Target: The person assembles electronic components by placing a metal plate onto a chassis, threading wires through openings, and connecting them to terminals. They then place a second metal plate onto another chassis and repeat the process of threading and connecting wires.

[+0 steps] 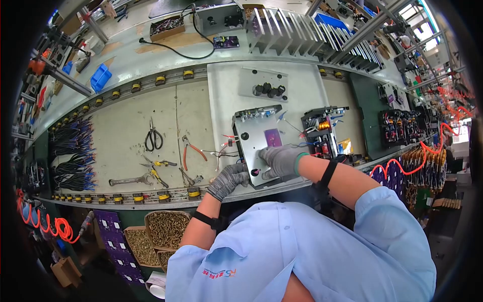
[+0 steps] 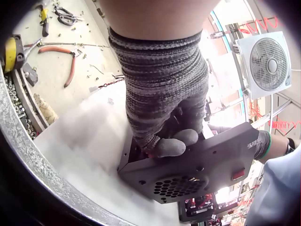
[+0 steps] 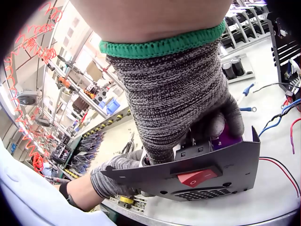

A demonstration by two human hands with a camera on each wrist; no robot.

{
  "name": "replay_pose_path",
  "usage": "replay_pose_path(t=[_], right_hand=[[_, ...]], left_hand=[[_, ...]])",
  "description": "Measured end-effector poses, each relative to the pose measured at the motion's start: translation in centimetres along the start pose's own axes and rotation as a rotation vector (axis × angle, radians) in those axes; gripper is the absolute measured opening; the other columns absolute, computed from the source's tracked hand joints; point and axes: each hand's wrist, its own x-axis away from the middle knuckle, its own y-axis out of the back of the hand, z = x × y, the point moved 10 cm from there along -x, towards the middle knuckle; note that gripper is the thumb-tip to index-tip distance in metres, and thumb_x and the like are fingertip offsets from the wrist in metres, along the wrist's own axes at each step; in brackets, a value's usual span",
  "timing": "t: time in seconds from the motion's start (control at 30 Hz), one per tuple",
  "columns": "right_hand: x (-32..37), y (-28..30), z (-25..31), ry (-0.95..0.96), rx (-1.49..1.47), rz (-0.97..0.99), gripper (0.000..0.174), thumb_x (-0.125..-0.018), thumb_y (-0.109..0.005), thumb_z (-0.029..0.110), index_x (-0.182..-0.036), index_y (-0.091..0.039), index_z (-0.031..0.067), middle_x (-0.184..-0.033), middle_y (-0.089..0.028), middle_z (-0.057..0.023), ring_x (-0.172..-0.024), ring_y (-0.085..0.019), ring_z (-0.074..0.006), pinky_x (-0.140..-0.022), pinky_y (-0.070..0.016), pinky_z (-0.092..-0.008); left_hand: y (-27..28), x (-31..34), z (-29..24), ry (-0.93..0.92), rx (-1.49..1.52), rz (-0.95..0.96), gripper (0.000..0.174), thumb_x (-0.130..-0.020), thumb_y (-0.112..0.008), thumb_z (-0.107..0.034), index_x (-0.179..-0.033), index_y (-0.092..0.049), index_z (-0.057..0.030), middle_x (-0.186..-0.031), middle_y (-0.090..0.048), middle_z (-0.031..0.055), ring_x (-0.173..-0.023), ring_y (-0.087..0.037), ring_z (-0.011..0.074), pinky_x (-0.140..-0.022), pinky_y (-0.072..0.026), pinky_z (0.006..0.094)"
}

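Observation:
A silver metal case (image 1: 255, 138) with a dark end panel (image 2: 218, 162) stands on the white work surface. That panel carries a red rocker switch (image 3: 200, 177) and a honeycomb vent (image 2: 176, 187). My gloved left hand (image 1: 229, 181) grips the case's near left corner, fingertips curled over the panel's upper edge. My gloved right hand (image 1: 282, 160) holds the case by its near right part, with bent fingers behind the panel and close to a purple circuit board (image 1: 273, 137). Part of the right hand's grip is hidden by the panel. Wires come out of the case's left side.
Right of the case stands an open circuit assembly (image 1: 321, 132) with a copper coil. A plate with black cylinders (image 1: 264, 85) lies behind. Scissors (image 1: 153, 137), red-handled pliers (image 1: 191, 152) and a wrench (image 1: 132, 179) lie left. Bins of brass screws (image 1: 167, 229) hang below the front edge.

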Motion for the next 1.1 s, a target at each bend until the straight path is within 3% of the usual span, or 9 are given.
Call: replay_pose_path(t=[0.17, 0.23, 0.47, 0.53, 0.6, 0.73, 0.8, 1.0, 1.1], right_hand=[[-0.1, 0.0, -0.4, -0.028, -0.013, 0.051, 0.068, -0.073, -0.082, 0.043, -0.120, -0.058, -0.0005, -0.116, -0.066, -0.0221, -0.109, -0.065, -0.0373, -0.093, -0.0519, -0.0439], [-0.4, -0.5, -0.5, -0.017, 0.054, 0.061, 0.069, -0.078, -0.078, 0.045, -0.126, -0.055, 0.0012, -0.113, -0.067, -0.0189, -0.106, -0.066, -0.0344, -0.091, -0.0512, -0.0416], [-0.3, -0.8, -0.8, 0.001, 0.052, 0.057, 0.070, -0.078, -0.078, 0.046, -0.127, -0.056, 0.0023, -0.114, -0.067, -0.0184, -0.106, -0.066, -0.0342, -0.091, -0.0513, -0.0416], [-0.1, -0.4, -0.9, -0.010, -0.032, 0.022, 0.065, -0.072, -0.082, 0.042, -0.117, -0.060, -0.0001, -0.112, -0.066, -0.0223, -0.106, -0.065, -0.0375, -0.092, -0.0521, -0.0439], [-0.1, -0.4, -1.0, 0.004, -0.051, 0.031, 0.065, -0.072, -0.081, 0.042, -0.117, -0.061, 0.0007, -0.112, -0.067, -0.0217, -0.106, -0.066, -0.0371, -0.091, -0.0522, -0.0437], [0.5, -0.2, -0.7, 0.021, -0.021, 0.051, 0.063, -0.072, -0.080, 0.041, -0.119, -0.062, 0.0032, -0.111, -0.069, -0.0196, -0.104, -0.067, -0.0353, -0.087, -0.0535, -0.0440], [-0.3, -1.1, 0.4, 0.063, 0.277, 0.010, 0.051, -0.073, -0.074, 0.038, -0.112, -0.069, 0.0063, -0.103, -0.073, -0.0151, -0.095, -0.071, -0.0315, -0.078, -0.0556, -0.0454], [-0.8, -1.2, 2.1, 0.132, 0.265, -0.138, 0.039, -0.081, -0.064, 0.041, -0.101, -0.074, 0.0093, -0.091, -0.074, -0.0124, -0.088, -0.072, -0.0320, -0.072, -0.0553, -0.0471], [-1.5, -2.3, 2.2, 0.217, 0.308, -0.100, 0.037, -0.087, -0.055, 0.041, -0.095, -0.075, 0.0111, -0.087, -0.073, -0.0120, -0.083, -0.071, -0.0324, -0.071, -0.0540, -0.0488]], left_hand=[[-0.5, 1.8, -1.8, -0.078, 0.160, -0.039, 0.033, -0.087, -0.071, -0.017, -0.112, -0.063, 0.0028, -0.090, -0.067, 0.0073, -0.081, -0.063, 0.0153, -0.076, -0.0530, 0.0296], [-0.2, 2.0, -1.9, -0.085, 0.129, -0.084, 0.032, -0.087, -0.071, -0.017, -0.111, -0.063, 0.0027, -0.089, -0.067, 0.0075, -0.080, -0.064, 0.0155, -0.076, -0.0532, 0.0299], [-0.1, 1.1, -1.0, -0.080, 0.078, -0.095, 0.038, -0.084, -0.076, -0.020, -0.110, -0.063, 0.0041, -0.088, -0.067, 0.0074, -0.078, -0.064, 0.0158, -0.075, -0.0533, 0.0297], [-0.1, 1.1, -0.9, -0.083, 0.114, -0.104, 0.040, -0.083, -0.076, -0.020, -0.111, -0.063, 0.0046, -0.090, -0.067, 0.0072, -0.079, -0.063, 0.0157, -0.075, -0.0533, 0.0292], [-0.3, 1.0, -0.8, -0.085, 0.139, -0.104, 0.041, -0.082, -0.076, -0.020, -0.112, -0.062, 0.0051, -0.091, -0.067, 0.0071, -0.079, -0.063, 0.0155, -0.075, -0.0534, 0.0287], [-1.0, 0.9, -0.5, -0.021, 0.349, -0.049, 0.059, -0.083, -0.077, -0.028, -0.128, -0.055, 0.0035, -0.102, -0.066, 0.0060, -0.084, -0.065, 0.0149, -0.076, -0.0539, 0.0284], [-0.9, 1.2, -0.7, -0.010, 0.310, -0.154, 0.053, -0.089, -0.071, -0.037, -0.124, -0.056, -0.0002, -0.095, -0.066, 0.0062, -0.077, -0.065, 0.0157, -0.071, -0.0535, 0.0288], [-0.5, 0.6, -0.7, 0.134, 0.102, -0.369, 0.043, -0.095, -0.061, -0.045, -0.109, -0.058, -0.0041, -0.067, -0.056, 0.0043, -0.053, -0.057, 0.0157, -0.054, -0.0491, 0.0306], [-0.7, 0.8, -1.7, 0.109, -0.023, -0.421, 0.042, -0.095, -0.062, -0.043, -0.107, -0.058, -0.0034, -0.065, -0.054, 0.0030, -0.050, -0.054, 0.0137, -0.050, -0.0465, 0.0294]])
